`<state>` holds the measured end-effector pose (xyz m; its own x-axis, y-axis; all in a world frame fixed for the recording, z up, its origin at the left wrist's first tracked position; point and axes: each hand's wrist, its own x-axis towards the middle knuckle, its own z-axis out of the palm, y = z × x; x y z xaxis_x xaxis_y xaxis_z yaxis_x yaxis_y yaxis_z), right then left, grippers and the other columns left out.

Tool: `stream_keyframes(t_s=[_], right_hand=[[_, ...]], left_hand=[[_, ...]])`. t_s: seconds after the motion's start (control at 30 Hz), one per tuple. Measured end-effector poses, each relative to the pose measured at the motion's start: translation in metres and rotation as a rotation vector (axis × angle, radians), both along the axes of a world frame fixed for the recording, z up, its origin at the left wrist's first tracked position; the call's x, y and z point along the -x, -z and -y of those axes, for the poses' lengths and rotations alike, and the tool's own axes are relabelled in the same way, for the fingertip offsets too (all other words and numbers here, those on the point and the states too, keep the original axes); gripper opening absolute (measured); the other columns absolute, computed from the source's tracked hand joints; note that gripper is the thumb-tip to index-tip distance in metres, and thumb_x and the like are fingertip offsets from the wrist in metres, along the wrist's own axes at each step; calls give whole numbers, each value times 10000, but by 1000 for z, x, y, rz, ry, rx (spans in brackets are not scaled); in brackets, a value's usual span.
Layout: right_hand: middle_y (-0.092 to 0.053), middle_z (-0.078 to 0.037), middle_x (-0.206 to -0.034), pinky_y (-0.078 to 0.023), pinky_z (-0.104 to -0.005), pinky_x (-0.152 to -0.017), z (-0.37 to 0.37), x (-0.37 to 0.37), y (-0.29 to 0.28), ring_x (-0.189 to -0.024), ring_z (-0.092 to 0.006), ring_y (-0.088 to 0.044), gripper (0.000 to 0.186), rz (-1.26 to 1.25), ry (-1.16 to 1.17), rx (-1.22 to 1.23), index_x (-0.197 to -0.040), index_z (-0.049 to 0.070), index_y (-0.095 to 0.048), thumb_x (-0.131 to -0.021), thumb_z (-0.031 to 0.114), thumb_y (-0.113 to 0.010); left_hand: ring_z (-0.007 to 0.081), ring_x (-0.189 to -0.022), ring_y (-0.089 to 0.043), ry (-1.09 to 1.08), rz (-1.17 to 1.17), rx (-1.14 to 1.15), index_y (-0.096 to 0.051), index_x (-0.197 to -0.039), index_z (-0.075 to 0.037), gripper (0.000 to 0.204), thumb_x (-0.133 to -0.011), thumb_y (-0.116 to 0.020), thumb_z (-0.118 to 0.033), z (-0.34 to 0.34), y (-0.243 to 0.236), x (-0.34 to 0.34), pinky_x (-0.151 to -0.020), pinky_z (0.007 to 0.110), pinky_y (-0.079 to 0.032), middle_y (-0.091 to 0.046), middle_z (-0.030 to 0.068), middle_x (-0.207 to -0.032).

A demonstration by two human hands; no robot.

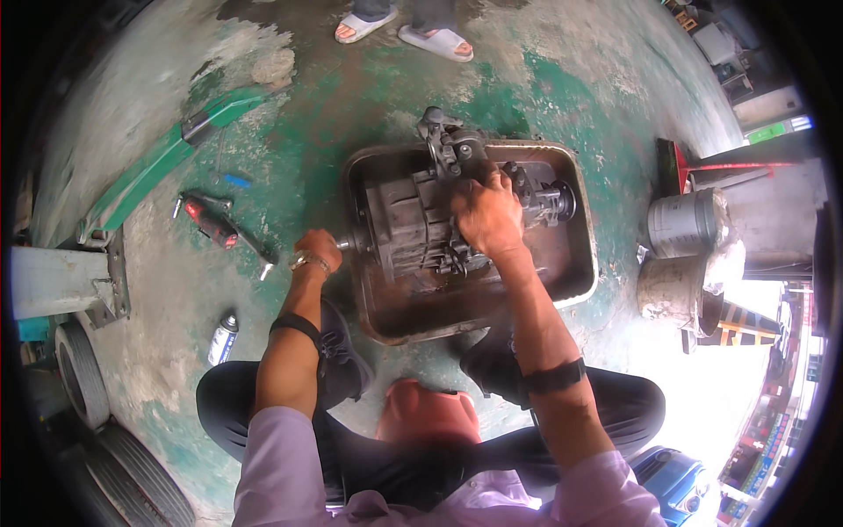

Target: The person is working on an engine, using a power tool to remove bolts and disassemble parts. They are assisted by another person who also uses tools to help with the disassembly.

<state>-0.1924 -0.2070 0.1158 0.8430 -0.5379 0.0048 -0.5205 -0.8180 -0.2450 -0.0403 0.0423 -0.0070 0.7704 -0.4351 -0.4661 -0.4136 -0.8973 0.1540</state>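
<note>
A dark grease-stained gearbox (404, 220) rests in a rusty metal tray (584, 220), with a shaft (347, 243) sticking out at its left end and a round flange (565, 200) at its right. My left hand (316, 250) is closed around the end of that shaft, outside the tray's left rim. My right hand (487, 215) lies over the top of the gearbox with curled fingers gripping the housing, partly blurred, and hides some of the parts beneath it.
Left are a red-and-black power tool (211, 220), a blue-handled tool (235, 180), a spray can (223, 339), a green steel arm (140, 171) and tyres (81, 369). Buckets (689, 220) stand right. A person's sandaled feet (439, 42) are ahead. A pink stool (426, 413) is beneath me.
</note>
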Motion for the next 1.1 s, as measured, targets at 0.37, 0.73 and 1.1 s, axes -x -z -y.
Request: stream_keyframes(t_s=[0.37, 0.73, 1.1], right_hand=[[-365, -270, -1433, -347, -487, -1055, -56, 44, -3, -1307, -419, -359, 325, 72, -8, 107, -1078, 118, -673, -817, 288, -583], [-368, -271, -1431, -333, -493, -1061, -70, 59, 10, -1316, -428, -357, 322, 136, 9, 156, -1068, 100, -672, -852, 300, -543], [-345, -259, -1442, -313, -513, -1059, -72, 76, 18, -1328, -432, -329, 333, 222, -6, 136, -1043, 42, -647, -854, 299, -550]], left_hand=[[375, -1007, -639, -90, -60, 30, -733, -891, -44, 180, -753, -625, -83, -21, 27, 21, -876, 420, -529, -674, 208, -1012], [399, -1093, -592, -44, -146, 74, -662, -1073, -1, 317, -822, -549, -159, 9, 18, 12, -938, 434, -490, -624, 248, -1133], [479, -1117, -526, -342, 150, 659, -535, -1202, 73, 640, -955, -387, -499, 40, -3, 72, -986, 497, -412, -571, 331, -1164]])
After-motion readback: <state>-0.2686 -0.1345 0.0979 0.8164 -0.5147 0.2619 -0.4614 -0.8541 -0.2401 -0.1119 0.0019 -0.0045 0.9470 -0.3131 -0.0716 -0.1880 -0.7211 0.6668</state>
